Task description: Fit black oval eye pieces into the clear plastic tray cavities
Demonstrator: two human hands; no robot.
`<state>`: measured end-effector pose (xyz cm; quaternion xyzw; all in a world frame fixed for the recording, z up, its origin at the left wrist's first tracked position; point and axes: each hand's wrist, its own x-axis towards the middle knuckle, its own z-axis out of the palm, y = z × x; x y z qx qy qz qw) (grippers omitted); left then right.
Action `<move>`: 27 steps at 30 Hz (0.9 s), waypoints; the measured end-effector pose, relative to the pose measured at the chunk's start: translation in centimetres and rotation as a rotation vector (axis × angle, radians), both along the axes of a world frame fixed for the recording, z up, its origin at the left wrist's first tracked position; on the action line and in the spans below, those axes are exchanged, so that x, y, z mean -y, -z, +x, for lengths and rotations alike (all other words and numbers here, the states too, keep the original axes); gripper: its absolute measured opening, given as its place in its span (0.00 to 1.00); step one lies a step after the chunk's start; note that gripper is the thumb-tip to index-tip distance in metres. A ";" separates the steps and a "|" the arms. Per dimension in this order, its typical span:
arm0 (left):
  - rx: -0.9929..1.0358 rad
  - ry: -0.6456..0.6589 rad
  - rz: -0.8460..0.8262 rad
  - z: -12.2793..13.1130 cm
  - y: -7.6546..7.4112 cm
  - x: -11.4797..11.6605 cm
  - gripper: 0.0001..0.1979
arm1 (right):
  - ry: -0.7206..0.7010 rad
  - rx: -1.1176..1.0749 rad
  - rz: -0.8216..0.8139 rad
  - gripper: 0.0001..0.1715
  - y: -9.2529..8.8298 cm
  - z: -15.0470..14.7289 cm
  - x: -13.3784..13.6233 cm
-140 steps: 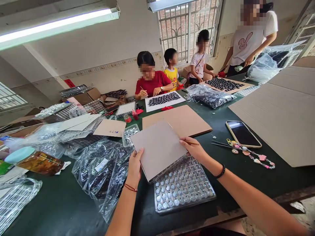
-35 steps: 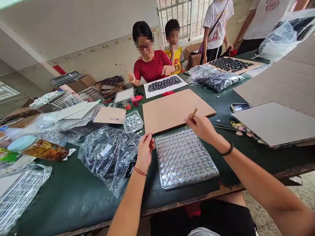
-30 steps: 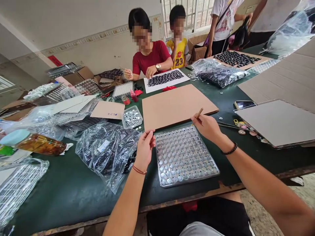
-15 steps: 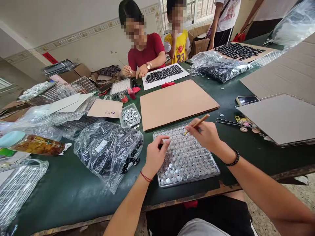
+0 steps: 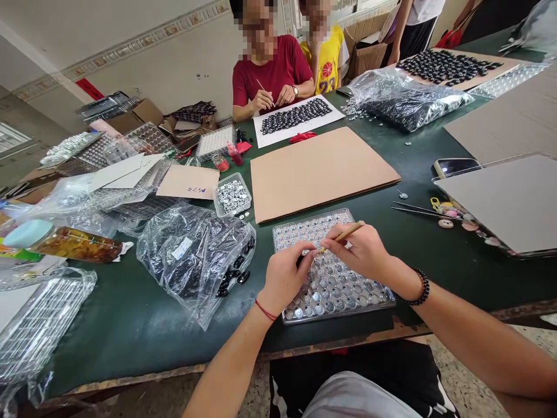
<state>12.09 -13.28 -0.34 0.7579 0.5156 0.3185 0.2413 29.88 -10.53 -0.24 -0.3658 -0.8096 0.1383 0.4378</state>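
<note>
Over the clear plastic tray [image 5: 343,302], filled with rows of small round metallic pieces, my two hands meet fingertip to fingertip. My right hand [image 5: 368,255] grips a thin wooden stick [image 5: 349,230], slanted with its lower tip by my left fingers. My left hand [image 5: 287,276] is closed in a pinch of thumb and forefinger; what sits between them is too small to make out. Both hands cover part of the tray's middle. Just beyond the tray lies a brown cardboard sheet [image 5: 322,165].
Left are a plastic bag of black pieces [image 5: 187,255], a small box of metal discs [image 5: 234,194] and a bottle [image 5: 73,247]. Right are tweezers [image 5: 420,212] and a grey board [image 5: 509,200]. Opposite, a person in red [image 5: 272,72] works over black pieces on white sheet [image 5: 270,138].
My hands have come together, the stick's tip moving down to my left fingertips. The person opposite has shifted both hands over to the white sheet. The camera view has tilted slightly down.
</note>
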 end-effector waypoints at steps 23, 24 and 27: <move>0.153 -0.107 -0.127 0.2 0.1 0.0 0.13 | -0.071 0.088 0.164 0.12 0.6 -0.5 0.2; 0.176 -0.109 -0.134 0.1 0.2 -0.1 0.13 | -0.083 0.089 0.180 0.11 0.6 -0.5 0.3; 0.227 -0.102 -0.127 0.1 0.2 -0.3 0.09 | -0.099 0.072 0.197 0.09 0.7 -0.4 0.4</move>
